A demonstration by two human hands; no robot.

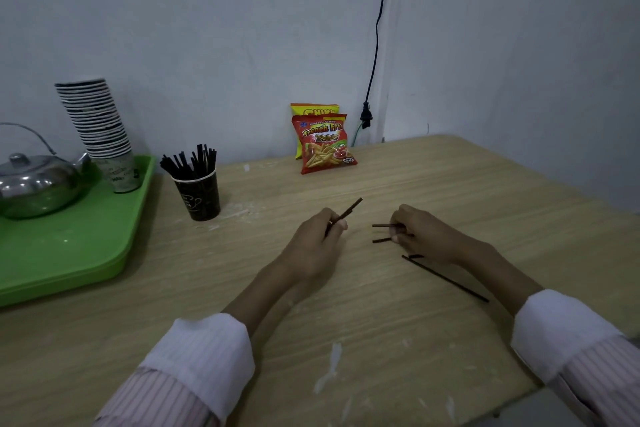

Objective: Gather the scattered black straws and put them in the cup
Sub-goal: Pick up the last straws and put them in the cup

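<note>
The big light wooden table (433, 184) holds a dark paper cup (200, 196) full of thin black straws (194, 159). The left hand (320, 239) pinches one black straw (348, 211). The right hand (422, 234) curls its fingers around two short straws (381, 232). One long straw (446, 279) lies just beside it.

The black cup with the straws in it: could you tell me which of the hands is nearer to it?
Left. The left hand is just right of the black cup; the right hand is farther right.
</note>
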